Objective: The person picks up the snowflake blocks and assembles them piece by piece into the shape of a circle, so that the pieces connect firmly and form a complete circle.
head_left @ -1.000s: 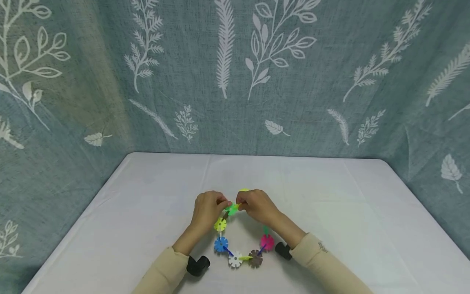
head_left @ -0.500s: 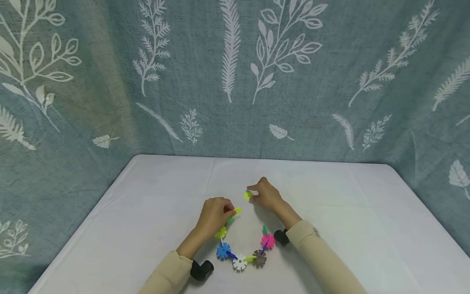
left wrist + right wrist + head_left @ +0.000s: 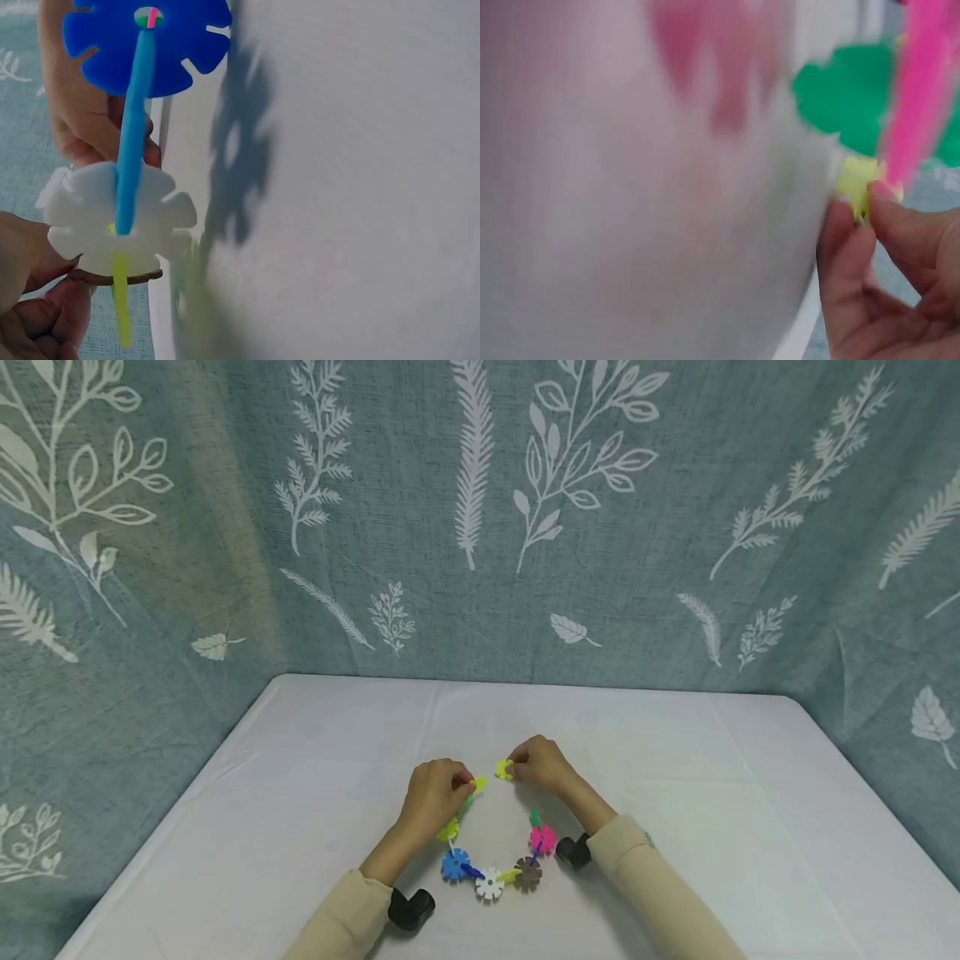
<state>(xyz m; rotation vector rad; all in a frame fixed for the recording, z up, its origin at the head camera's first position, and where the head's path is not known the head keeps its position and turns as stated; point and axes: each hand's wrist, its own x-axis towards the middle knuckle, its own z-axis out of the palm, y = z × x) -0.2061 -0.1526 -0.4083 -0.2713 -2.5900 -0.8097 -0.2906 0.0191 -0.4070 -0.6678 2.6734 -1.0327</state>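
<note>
An open loop of slotted plastic building discs, joined edge to edge, curves on the table before me. My left hand [image 3: 437, 789] pinches the chain's far left end, where a yellow disc [image 3: 481, 784] sticks out past the fingertips and a green one [image 3: 468, 800] shows below. A loose yellow disc [image 3: 503, 769] is held between the thumb and fingers of my right hand [image 3: 543, 764], a short gap from that end. In the left wrist view, a white disc [image 3: 150, 187] and a blue disc [image 3: 150, 60] of the chain stand near the camera.
The chain runs on through blue [image 3: 455, 865], white [image 3: 490, 884], brown [image 3: 528, 876] and pink [image 3: 542, 839] discs to a green disc [image 3: 535, 817] at its free right end. Black wrist devices [image 3: 412, 910] sit under the sleeves. A patterned curtain [image 3: 600, 568] surrounds the white table [image 3: 675, 760].
My right hand left the joined end, reached back to the loose yellow disc, picked it up and brought it slightly nearer. My left hand kept its pinch on the chain.
</note>
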